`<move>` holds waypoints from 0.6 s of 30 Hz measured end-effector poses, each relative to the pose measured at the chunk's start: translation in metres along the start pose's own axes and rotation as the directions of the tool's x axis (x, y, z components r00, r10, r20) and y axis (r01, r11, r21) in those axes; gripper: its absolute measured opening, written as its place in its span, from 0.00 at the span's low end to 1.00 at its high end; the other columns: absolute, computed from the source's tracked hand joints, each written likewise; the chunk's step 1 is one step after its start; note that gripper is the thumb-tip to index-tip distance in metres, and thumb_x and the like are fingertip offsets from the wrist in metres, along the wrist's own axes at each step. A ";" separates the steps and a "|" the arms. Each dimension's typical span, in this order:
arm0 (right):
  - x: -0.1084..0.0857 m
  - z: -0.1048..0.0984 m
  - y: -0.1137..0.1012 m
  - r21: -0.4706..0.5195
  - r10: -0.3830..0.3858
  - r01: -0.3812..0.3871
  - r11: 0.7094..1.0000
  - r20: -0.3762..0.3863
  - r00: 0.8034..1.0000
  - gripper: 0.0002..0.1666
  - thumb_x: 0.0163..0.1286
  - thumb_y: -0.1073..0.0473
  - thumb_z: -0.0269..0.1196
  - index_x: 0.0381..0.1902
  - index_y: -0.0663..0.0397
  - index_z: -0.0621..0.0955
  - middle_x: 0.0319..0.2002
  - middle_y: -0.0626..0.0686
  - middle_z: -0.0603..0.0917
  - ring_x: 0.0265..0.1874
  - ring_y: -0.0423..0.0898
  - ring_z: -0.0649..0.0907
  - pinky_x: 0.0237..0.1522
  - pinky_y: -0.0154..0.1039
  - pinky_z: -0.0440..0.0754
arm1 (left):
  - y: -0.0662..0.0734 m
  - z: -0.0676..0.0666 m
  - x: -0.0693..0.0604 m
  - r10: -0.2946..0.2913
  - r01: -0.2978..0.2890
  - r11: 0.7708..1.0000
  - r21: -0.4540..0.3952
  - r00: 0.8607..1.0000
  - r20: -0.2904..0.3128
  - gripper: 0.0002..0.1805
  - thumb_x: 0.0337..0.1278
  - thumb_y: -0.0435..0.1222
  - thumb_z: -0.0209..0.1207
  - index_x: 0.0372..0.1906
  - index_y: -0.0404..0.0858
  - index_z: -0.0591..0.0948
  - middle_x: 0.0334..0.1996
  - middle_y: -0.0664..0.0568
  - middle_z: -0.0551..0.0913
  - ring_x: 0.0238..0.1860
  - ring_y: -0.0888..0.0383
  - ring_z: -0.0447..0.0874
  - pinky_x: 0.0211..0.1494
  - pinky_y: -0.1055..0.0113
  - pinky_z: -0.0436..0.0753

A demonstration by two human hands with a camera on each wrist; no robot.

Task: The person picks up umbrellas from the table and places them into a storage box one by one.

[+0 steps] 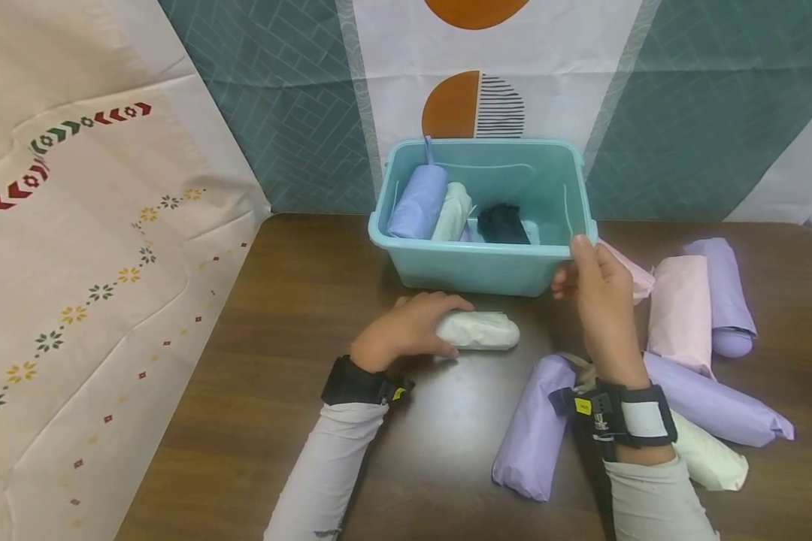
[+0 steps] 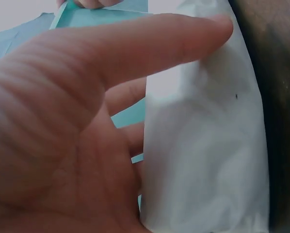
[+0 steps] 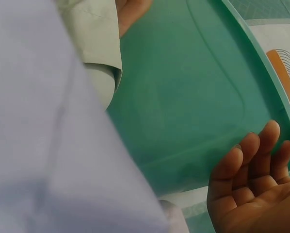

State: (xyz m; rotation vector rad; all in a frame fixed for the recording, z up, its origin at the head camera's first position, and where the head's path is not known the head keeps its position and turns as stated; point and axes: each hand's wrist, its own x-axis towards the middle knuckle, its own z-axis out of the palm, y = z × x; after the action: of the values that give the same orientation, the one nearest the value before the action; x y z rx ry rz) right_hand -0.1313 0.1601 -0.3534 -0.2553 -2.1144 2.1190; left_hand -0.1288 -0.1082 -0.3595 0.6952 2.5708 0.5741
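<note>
My left hand (image 1: 409, 328) lies around the left end of a white folded umbrella (image 1: 483, 331) on the table, in front of a turquoise plastic bin (image 1: 474, 270). In the left wrist view, the thumb crosses the umbrella's wrapped side (image 2: 208, 145) and the other fingers are on its far side. My right hand (image 1: 598, 289) holds the bin's front right corner, thumb on the rim and fingers bent below it. The right wrist view shows those fingers (image 3: 251, 170) by the bin wall (image 3: 179, 87). Inside the bin are a blue umbrella (image 1: 419, 201), a pale green one (image 1: 452, 213) and a black bundle (image 1: 503, 224).
On the right lie several more wrapped umbrellas: lavender ones (image 1: 534, 428) (image 1: 720, 289), a pink one (image 1: 680, 308) and a pale green one (image 1: 710, 451). A patterned cloth (image 1: 298, 105) hangs behind the bin; another cloth (image 1: 108, 338) borders the table's left side.
</note>
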 end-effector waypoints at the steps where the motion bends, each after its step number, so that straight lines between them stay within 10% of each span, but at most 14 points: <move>1: 0.000 0.000 0.000 -0.001 -0.002 0.002 1.000 0.001 1.000 0.28 0.80 0.37 0.61 0.44 0.60 0.80 0.31 0.55 0.80 0.32 0.50 0.80 0.36 0.37 0.81 | 0.001 0.001 0.000 -0.009 0.009 1.000 0.008 1.000 -0.006 0.39 0.56 0.43 0.79 0.73 0.50 0.77 0.65 0.51 0.80 0.65 0.51 0.74 0.67 0.45 0.68; 18: -0.001 -0.001 0.002 0.001 -0.008 0.008 1.000 0.005 1.000 0.29 0.80 0.37 0.61 0.45 0.60 0.80 0.31 0.55 0.80 0.32 0.51 0.80 0.37 0.38 0.81 | 0.011 0.012 0.008 -0.012 0.013 0.996 0.085 1.000 -0.007 0.43 0.54 0.46 0.79 0.76 0.55 0.75 0.67 0.55 0.78 0.68 0.52 0.72 0.65 0.51 0.69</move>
State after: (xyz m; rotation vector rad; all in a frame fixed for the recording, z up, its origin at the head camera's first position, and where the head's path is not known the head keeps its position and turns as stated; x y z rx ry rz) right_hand -0.1305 0.1607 -0.3551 -0.2413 -2.1135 2.1189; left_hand -0.1250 -0.0920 -0.3666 0.7064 2.6164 0.4652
